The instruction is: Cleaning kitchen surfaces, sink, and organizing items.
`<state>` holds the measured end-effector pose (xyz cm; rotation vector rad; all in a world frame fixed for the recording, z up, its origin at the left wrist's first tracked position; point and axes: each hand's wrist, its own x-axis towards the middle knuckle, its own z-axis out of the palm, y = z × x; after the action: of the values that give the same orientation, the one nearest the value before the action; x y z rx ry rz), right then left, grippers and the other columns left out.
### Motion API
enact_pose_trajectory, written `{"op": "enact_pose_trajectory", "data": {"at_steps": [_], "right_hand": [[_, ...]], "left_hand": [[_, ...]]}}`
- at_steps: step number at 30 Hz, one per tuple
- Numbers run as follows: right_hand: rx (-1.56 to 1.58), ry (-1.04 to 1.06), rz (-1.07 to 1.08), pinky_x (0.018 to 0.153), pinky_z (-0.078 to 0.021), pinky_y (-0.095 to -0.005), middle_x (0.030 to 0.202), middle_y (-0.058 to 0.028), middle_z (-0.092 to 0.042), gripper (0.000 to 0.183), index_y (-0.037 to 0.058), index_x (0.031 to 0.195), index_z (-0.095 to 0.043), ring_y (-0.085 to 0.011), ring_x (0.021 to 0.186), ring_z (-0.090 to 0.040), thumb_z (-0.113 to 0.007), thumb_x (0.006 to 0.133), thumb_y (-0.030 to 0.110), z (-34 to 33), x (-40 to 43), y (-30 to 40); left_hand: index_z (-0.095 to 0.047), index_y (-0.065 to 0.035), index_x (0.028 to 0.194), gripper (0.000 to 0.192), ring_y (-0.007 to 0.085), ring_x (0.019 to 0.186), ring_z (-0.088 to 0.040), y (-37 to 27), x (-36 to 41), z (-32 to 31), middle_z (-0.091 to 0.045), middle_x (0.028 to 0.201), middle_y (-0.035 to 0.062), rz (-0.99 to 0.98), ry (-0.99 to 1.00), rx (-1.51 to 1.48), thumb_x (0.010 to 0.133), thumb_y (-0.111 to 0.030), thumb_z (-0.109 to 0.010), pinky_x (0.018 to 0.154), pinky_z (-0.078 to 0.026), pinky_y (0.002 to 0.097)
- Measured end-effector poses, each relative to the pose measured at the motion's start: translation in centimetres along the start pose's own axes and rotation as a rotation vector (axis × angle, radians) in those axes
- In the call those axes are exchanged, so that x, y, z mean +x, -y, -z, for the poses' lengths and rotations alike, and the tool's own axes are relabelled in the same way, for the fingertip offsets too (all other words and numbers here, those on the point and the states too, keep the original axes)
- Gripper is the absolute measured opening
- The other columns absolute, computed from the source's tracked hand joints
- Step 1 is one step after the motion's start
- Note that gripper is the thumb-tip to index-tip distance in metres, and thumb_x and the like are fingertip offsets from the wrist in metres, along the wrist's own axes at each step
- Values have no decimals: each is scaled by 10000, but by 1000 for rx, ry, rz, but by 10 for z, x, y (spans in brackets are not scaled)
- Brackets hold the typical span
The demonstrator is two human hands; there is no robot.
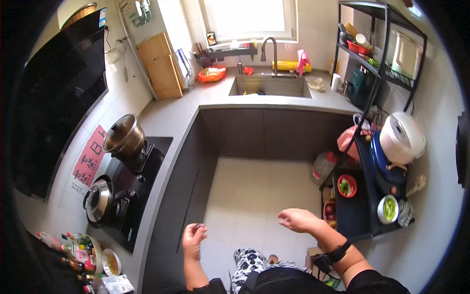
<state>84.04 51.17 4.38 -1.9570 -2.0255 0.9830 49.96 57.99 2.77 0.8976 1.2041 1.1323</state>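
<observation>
My left hand (193,239) is raised over the floor beside the lower cabinets, its fingers curled; a small dark thing shows at the fingertips, too small to name. My right hand (298,219) hangs over the floor tiles, fingers loosely bent, touching nothing that I can see; its palm side is hidden. Right of it, a red bowl of chopped green and white food (347,186) sits on a dark shelf, and a white bowl of cut green vegetables (387,209) stands at the shelf's edge. A lidded wok (98,201) and a pot with a glass lid (125,136) stand on the black gas hob (161,150).
The sink (270,86) with its dark faucet lies under the window. Wooden boards (159,68) lean at the back left. A black metal rack (383,55) and a white rice cooker (402,137) stand at right, a large plastic bottle (323,169) below. Condiment bottles (79,251) crowd the lower left.
</observation>
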Motion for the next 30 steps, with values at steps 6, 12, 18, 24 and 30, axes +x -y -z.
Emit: {"op": "enact_pose_trajectory", "data": {"at_steps": [6, 12, 18, 24, 30], "right_hand": [[81, -101, 54, 855, -436, -376, 1052, -128, -594, 334, 63, 1066, -559, -285, 1014, -546, -503, 868, 326, 57, 124, 3], [138, -31, -149, 843, -448, -355, 1027, -147, -614, 356, 40, 1078, -571, -283, 975, -577, -529, 847, 309, 118, 182, -75], [587, -440, -393, 818, -459, -301, 1010, -127, -630, 322, 12, 1071, -572, -194, 931, -597, -566, 832, 228, 172, 219, -127], [753, -246, -513, 788, -452, -255, 981, -51, -618, 306, 23, 1092, -572, -117, 871, -572, -569, 848, 208, 212, 268, -203], [832, -402, -532, 756, -460, -262, 929, -65, -629, 324, -4, 1068, -576, -121, 825, -577, -557, 837, 222, 285, 359, -291]], "left_hand": [[-513, -131, 919, 139, 84, 709, -580, 5, 143, -1, -590, 838, -20, 124, -168, 76, 850, -232, -579, 607, -465, 231], [-518, -100, 986, 192, 94, 756, -586, -49, 316, -104, -596, 878, 0, 71, 148, 108, 859, -236, -566, 634, -473, 247], [-525, -87, 1001, 247, 94, 758, -575, -55, 450, -251, -592, 895, 8, 98, 426, 219, 832, -245, -613, 646, -445, 230], [-551, -82, 939, 248, 71, 724, -551, -31, 535, -371, -566, 823, -10, 115, 558, 236, 799, -257, -656, 618, -425, 215], [-551, -87, 967, 234, 89, 782, -568, -41, 624, -425, -587, 898, 4, 156, 456, 239, 808, -231, -643, 655, -437, 225]]}}
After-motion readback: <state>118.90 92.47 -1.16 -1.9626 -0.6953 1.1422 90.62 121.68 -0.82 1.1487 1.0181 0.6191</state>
